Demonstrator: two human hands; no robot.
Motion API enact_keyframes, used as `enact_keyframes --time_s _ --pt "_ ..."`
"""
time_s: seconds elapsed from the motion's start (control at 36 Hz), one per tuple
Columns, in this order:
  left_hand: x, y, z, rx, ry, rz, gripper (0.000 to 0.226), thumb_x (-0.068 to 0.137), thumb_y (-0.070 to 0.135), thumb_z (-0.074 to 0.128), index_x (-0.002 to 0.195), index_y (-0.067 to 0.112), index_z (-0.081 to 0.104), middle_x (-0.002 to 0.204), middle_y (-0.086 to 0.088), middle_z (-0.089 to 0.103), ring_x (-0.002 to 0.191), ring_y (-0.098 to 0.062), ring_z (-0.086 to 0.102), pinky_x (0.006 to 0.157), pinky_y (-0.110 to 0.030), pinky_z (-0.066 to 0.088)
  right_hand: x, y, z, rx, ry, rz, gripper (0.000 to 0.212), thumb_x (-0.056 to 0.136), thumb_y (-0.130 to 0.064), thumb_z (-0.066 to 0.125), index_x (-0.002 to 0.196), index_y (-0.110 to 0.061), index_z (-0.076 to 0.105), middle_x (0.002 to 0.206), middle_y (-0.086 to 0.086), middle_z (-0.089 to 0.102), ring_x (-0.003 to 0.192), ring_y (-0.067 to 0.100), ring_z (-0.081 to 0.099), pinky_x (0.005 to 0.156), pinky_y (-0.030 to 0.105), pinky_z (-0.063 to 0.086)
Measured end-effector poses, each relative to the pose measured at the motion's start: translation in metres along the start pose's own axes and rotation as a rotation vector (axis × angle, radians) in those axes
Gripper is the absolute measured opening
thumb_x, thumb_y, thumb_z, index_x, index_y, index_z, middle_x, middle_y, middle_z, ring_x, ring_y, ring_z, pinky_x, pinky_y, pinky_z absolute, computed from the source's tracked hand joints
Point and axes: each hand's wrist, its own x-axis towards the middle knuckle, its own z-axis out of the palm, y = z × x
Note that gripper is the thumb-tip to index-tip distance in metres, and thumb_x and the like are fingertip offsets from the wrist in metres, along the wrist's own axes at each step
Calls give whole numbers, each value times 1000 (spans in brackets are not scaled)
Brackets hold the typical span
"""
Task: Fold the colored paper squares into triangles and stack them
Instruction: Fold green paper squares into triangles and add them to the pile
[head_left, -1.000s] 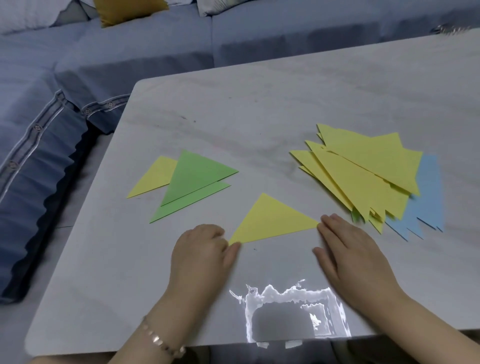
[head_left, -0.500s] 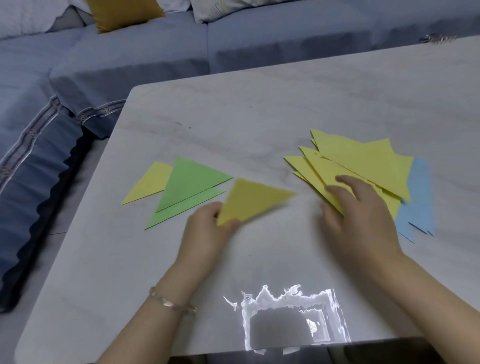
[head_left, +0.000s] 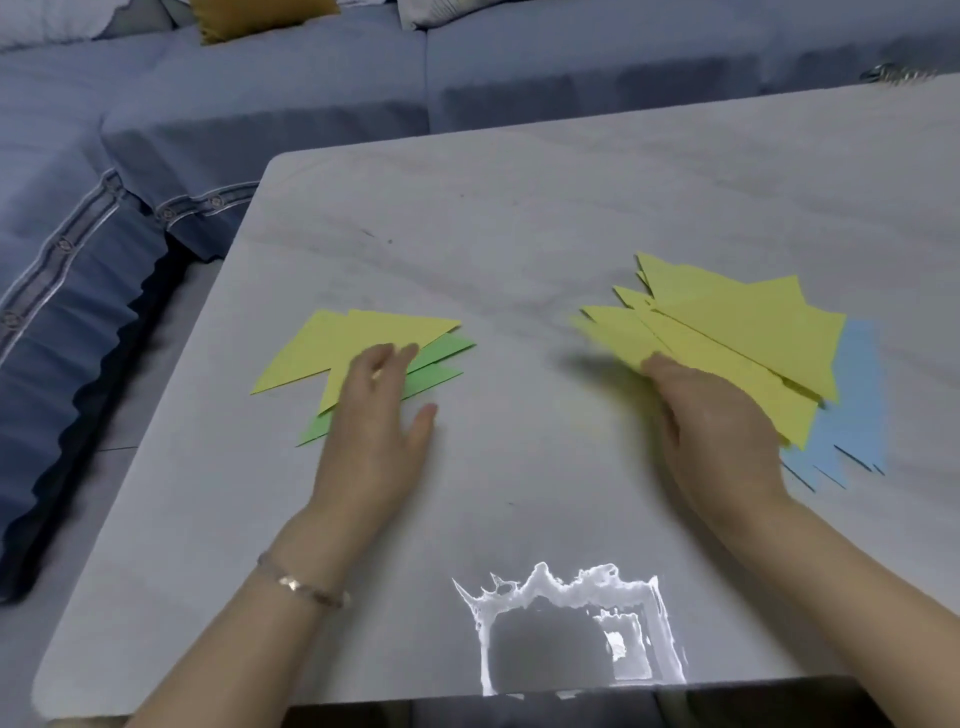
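Note:
On the left of the table lies a stack of folded triangles: a yellow triangle (head_left: 384, 332) on top, green triangles (head_left: 441, 349) under it, another yellow one (head_left: 293, 358) sticking out to the left. My left hand (head_left: 374, 415) rests flat on the top yellow triangle, fingers straight and thumb out on the table. At the right sits a fanned pile of yellow paper squares (head_left: 753, 332) over blue sheets (head_left: 852, 395). My right hand (head_left: 711, 431) lies on the near left part of that pile, fingertips on a yellow sheet whose left corner is blurred.
The grey marble-look table (head_left: 519, 208) has a bright glare patch (head_left: 571, 623) at its near edge. A blue sofa (head_left: 260, 104) runs along the far and left sides, with a mustard cushion (head_left: 249, 15) on it.
My left hand carried the folded yellow triangle leftward and laid it on the green triangles. My right hand moved from the table's middle onto the yellow pile.

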Motion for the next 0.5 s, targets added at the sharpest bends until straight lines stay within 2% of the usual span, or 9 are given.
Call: enact_keyframes --time_s 0.03,0.08,0.17,0.25,0.31,0.39,0.5 --pt "-6 5 5 -8 6 62 45 88 20 53 132 9 47 136 -12 41 125 -16 35 100 -18 26 -4 -5 4 42 13 -120 38 77 0 42 107 0 65 106 17 68 90 33 65 74 35 50" --pt "-18 14 16 -4 -14 179 43 88 22 43 126 5 53 134 -14 49 123 -17 37 101 -20 25 -12 -10 17 126 -62 -330 38 84 -6 37 108 -2 66 116 14 65 107 27 58 94 33 39" --pt "-34 23 35 18 -91 294 40 92 19 36 121 1 57 132 -16 53 122 -19 40 100 -25 28 -25 -15 36 182 -253 -483 33 88 -10 40 108 -9 66 117 8 65 111 25 59 97 31 35" --pt "-50 27 51 67 -203 296 54 101 30 15 122 3 57 129 -13 57 119 -20 50 99 -27 31 -25 -23 36 269 -395 -420 35 86 -18 41 107 -12 69 116 5 66 111 23 60 95 29 39" --pt "-57 25 58 167 -297 292 63 101 34 6 122 4 58 127 -10 59 117 -22 55 101 -29 30 -22 -28 32 294 -477 -385 38 89 -24 38 114 -13 65 123 4 61 118 21 54 102 25 33" --pt "-66 23 64 269 -379 290 65 100 43 7 131 4 48 135 -8 52 127 -23 46 104 -33 26 -27 -28 28 242 -541 -401 44 96 -33 32 128 -12 54 134 4 52 128 18 41 107 23 19" --pt "-70 17 66 314 -393 347 70 97 55 13 138 5 40 145 -10 39 135 -27 34 105 -38 22 -36 -28 22 117 -516 -398 55 99 -41 16 128 -13 54 135 2 52 129 13 37 107 24 19"
